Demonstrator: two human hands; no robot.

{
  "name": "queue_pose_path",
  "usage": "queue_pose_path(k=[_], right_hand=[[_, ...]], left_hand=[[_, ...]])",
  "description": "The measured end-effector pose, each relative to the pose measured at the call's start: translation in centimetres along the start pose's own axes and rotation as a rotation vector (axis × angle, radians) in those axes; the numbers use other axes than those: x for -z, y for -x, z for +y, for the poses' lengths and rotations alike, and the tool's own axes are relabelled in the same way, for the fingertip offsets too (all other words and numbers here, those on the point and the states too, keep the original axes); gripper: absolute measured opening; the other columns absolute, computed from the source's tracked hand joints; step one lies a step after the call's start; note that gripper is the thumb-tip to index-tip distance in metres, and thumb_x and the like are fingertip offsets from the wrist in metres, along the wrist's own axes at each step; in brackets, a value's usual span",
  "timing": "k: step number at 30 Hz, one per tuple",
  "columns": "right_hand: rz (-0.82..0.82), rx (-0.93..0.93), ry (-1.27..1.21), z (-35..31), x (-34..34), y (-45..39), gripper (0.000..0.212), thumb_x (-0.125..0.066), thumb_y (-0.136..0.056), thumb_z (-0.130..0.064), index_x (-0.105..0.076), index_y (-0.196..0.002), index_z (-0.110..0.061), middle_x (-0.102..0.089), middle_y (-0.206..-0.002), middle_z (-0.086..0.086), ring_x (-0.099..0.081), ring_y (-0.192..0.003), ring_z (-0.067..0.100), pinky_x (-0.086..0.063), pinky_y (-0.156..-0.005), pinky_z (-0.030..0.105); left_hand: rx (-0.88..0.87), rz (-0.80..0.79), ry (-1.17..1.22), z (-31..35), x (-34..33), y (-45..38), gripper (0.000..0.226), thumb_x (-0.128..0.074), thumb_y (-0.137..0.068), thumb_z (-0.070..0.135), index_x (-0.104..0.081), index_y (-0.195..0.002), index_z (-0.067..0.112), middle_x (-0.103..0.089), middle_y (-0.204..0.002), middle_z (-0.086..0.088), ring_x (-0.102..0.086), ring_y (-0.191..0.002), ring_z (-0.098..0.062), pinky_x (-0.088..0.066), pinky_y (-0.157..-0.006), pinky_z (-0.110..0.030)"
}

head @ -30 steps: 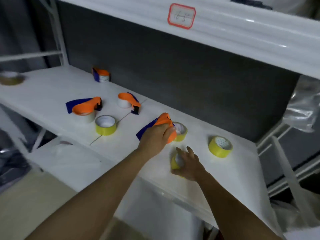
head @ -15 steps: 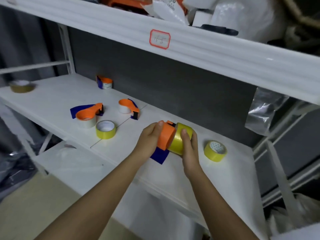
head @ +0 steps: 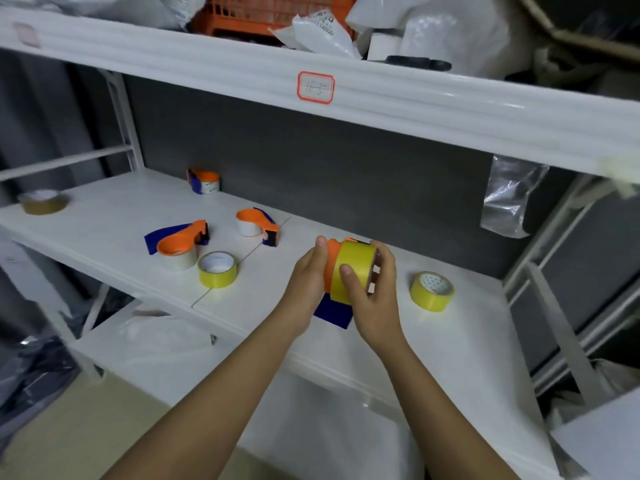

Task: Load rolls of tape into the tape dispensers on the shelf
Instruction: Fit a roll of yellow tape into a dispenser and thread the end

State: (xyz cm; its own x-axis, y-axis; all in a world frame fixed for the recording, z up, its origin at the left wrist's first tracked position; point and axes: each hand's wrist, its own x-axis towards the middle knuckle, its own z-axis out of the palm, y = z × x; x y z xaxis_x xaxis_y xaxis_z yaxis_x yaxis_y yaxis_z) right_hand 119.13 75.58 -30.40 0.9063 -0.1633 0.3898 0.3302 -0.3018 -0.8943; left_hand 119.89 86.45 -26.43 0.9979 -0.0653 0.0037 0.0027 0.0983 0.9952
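Over the white shelf (head: 104, 220), going left to right: far left, a brownish roll of tape (head: 43, 201) lying flat; further in, three orange-and-blue dispensers that look loaded, one at the back (head: 204, 181), one near the front edge (head: 178, 242), one between (head: 256, 221); just beside the front one, a spare yellow roll (head: 217, 269) lying flat. Then the work itself, held up off the shelf in mid-frame: left hand (head: 306, 284) cupped round the orange dispenser (head: 330, 263), blue handle (head: 332, 311) hanging below; right hand (head: 372, 296) curled round the yellow tape roll (head: 355, 271), thumb across its outer face, fingers behind and through the core. Roll pressed against the dispenser's orange hub, apparently part-way seated; full seating not possible to tell. Judged light and stiff, a rigid ring on a cardboard core, smooth and a little slippery on the outer wrap, so best gripped by rim and core, as now, rather than squeezed across the face. Dispenser likely hard, light plastic, with a cutting edge worth avoiding. Further right, well apart from both hands, another yellow roll (head: 432, 291) resting on the shelf.
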Motion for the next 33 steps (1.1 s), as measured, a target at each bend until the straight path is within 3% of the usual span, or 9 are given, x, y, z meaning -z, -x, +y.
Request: queue_pose_path(k=[5, 9, 11, 14, 17, 19, 22, 28, 33], right_hand=[[-0.149, -0.045, 0.022, -0.4, 0.5, -0.5, 0.078, -0.036, -0.076, -0.076, -0.023, -0.14, -0.033, -0.034, -0.139, -0.004, -0.045, -0.122, 0.013, -0.049, -0.097, 0.034], [-0.122, 0.038, 0.139, -0.7, 3.1, -2.3, 0.048, -0.028, -0.091, -0.061, -0.042, -0.131, -0.038, -0.046, -0.134, -0.009, -0.043, -0.124, 0.012, -0.04, -0.105, 0.039], [-0.087, 0.047, 0.193, -1.1, 5.0, -4.0, 0.036, -0.033, -0.092, -0.049, -0.047, -0.125, -0.045, -0.049, -0.132, -0.013, -0.04, -0.128, 0.011, -0.034, -0.109, 0.037], [-0.291, -0.084, 0.066, -2.3, 5.4, -5.5, 0.042, -0.027, -0.099, -0.047, -0.051, -0.131, -0.035, -0.056, -0.131, -0.006, -0.047, -0.126, 0.009, -0.037, -0.102, 0.021], [-0.373, -0.108, 0.18, -3.1, 4.0, -5.9, 0.056, -0.017, -0.097, -0.058, -0.065, -0.113, -0.035, -0.067, -0.112, -0.002, -0.06, -0.107, 0.012, -0.046, -0.096, 0.031], [-0.368, -0.066, 0.307, -3.4, 3.9, -5.9, 0.058, -0.014, -0.095, -0.06, -0.062, -0.115, -0.033, -0.065, -0.115, -0.002, -0.058, -0.106, 0.014, -0.044, -0.097, 0.035], [-0.451, 0.039, 0.41, -3.4, 4.2, -6.0, 0.053, -0.017, -0.098, -0.054, -0.055, -0.124, -0.029, -0.06, -0.116, -0.008, -0.054, -0.106, 0.012, -0.04, -0.098, 0.032], [-0.347, -0.123, 0.247, -1.2, 3.3, -6.8, 0.068, -0.012, -0.089, -0.07, -0.057, -0.114, -0.025, -0.064, -0.107, -0.002, -0.06, -0.099, 0.011, -0.046, -0.094, 0.035], [-0.252, -0.242, 0.217, -0.2, 2.1, -6.8, 0.082, -0.006, -0.08, -0.08, -0.06, -0.105, -0.024, -0.069, -0.094, -0.002, -0.064, -0.092, 0.011, -0.048, -0.093, 0.04]], left_hand=[[0.0, -0.102, -0.086, 0.3, 0.4, 0.1, 0.016, -0.045, -0.092, 0.048, -0.042, -0.102, 0.037, -0.054, -0.098, 0.013, -0.055, -0.085, -0.007, -0.046, -0.067, -0.017], [0.022, -0.106, -0.068, 1.0, 1.0, -0.6, 0.015, -0.05, -0.093, 0.04, -0.046, -0.105, 0.032, -0.057, -0.097, 0.01, -0.058, -0.086, -0.009, -0.048, -0.067, -0.019], [0.034, -0.126, -0.013, 1.4, 1.5, -1.4, 0.024, -0.056, -0.09, 0.035, -0.055, -0.111, 0.023, -0.062, -0.108, -0.001, -0.061, -0.098, -0.02, -0.051, -0.08, -0.029], [0.024, -0.149, -0.019, 1.7, 1.3, -2.2, 0.037, -0.064, -0.079, 0.037, -0.064, -0.11, 0.018, -0.064, -0.116, -0.009, -0.059, -0.109, -0.026, -0.045, -0.099, -0.043], [0.039, -0.148, -0.067, 1.7, 0.2, -2.8, 0.041, -0.063, -0.073, 0.045, -0.068, -0.105, 0.022, -0.068, -0.112, -0.007, -0.062, -0.107, -0.027, -0.045, -0.101, -0.049], [0.079, -0.126, -0.084, 1.6, 0.0, -3.4, 0.042, -0.064, -0.074, 0.052, -0.068, -0.105, 0.025, -0.068, -0.111, -0.006, -0.063, -0.105, -0.026, -0.046, -0.1, -0.047], [0.115, -0.084, -0.157, 1.5, 0.0, -4.4, 0.029, -0.052, -0.086, 0.055, -0.063, -0.097, 0.03, -0.068, -0.104, -0.004, -0.064, -0.097, -0.022, -0.048, -0.095, -0.039], [0.077, 0.052, -0.354, 2.4, -1.1, -5.5, 0.06, -0.024, -0.093, 0.062, -0.06, -0.094, 0.015, -0.062, -0.084, -0.001, -0.058, -0.086, -0.016, -0.043, -0.072, -0.026], [0.014, 0.011, -0.503, 0.8, -2.0, -4.6, 0.068, -0.014, -0.085, 0.07, -0.046, -0.125, 0.024, -0.05, -0.123, 0.002, -0.049, -0.1, -0.008, -0.032, -0.085, -0.027]])
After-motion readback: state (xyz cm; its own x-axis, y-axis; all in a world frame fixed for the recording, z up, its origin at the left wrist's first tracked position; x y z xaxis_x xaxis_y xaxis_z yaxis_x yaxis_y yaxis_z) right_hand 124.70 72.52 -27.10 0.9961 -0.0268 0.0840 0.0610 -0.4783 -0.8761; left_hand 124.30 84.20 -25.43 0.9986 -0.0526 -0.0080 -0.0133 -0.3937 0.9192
